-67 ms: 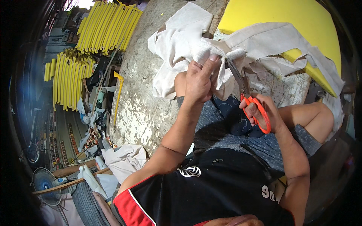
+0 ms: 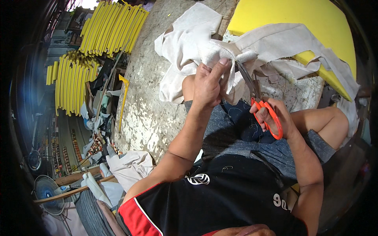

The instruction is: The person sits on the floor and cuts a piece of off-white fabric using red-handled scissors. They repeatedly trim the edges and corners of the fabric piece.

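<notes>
Inward from the table's (image 2: pixel 141 106) left edge, pinches off-white cloth (image 2: pixel 189 39), likely light, floppy, best held beside the blades (image 2: pixel 245 74), with left hand (image 2: pixel 208 84), curling right hand (image 2: pixel 279 114) around orange-handled scissors (image 2: pixel 256 94).

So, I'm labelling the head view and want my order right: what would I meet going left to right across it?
Wire-caged fan at lower left → thin yellow bar → left hand → orange-handled scissors → right knee.
</notes>
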Available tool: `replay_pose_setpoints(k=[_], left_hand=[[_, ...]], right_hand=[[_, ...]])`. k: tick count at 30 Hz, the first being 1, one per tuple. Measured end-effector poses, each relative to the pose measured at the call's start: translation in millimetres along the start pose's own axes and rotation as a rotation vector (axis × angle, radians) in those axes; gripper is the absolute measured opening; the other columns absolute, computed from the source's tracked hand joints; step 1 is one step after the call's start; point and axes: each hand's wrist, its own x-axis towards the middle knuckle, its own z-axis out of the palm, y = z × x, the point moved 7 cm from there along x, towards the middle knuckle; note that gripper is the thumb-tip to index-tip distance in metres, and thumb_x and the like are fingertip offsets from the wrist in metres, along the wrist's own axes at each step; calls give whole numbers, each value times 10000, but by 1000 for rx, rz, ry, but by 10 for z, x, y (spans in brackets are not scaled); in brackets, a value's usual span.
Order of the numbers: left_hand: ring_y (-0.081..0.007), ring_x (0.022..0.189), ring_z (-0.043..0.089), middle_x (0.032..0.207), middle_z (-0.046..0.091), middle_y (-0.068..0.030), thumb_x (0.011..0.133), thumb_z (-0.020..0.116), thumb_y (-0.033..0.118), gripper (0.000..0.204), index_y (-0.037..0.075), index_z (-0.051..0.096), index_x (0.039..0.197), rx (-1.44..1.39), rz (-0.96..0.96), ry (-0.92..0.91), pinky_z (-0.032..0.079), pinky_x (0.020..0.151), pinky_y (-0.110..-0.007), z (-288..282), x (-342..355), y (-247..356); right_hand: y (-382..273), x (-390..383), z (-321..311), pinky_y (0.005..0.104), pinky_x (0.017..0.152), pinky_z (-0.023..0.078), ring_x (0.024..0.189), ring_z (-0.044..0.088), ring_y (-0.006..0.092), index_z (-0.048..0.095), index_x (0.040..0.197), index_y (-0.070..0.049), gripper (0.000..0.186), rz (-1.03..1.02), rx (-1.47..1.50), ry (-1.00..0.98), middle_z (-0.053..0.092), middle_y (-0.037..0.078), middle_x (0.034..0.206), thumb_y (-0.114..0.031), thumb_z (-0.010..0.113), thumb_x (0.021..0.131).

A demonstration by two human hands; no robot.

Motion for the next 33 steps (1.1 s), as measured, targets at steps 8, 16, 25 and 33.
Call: replay_pose_setpoints(k=[8,16,25,33], left_hand=[[-212,879,690,1018,683,-166,915,593,70,284,-92,578,1148,-46,-8,-35,574,768,-325,59,-44,1],[-241,911,696,1045,679,-187,914,596,75,315,-110,565,1167,-2,27,-29,582,793,-345,34,-30,-46],[-135,864,653,1004,684,-90,930,611,44,221,-57,604,1127,79,72,-12,529,755,-270,28,-45,-18],[-127,852,652,999,687,-93,936,601,45,213,-63,608,1119,205,79,-35,526,738,-258,8,-97,-18]], right_hand=[[18,1,-29,213,466,434,511,505,73,577,971,39,676,-17,-33,18,499,8,636,-631,558,888],[34,-26,-63,212,458,418,497,500,71,593,968,12,614,-1,-75,83,503,7,622,-598,564,903],[216,-19,-186,209,444,413,465,488,62,608,916,-8,549,-181,-202,189,490,-13,586,-557,585,918],[169,-29,-212,209,422,393,463,486,48,565,1028,-20,364,-42,-219,135,524,7,652,-340,679,896]])
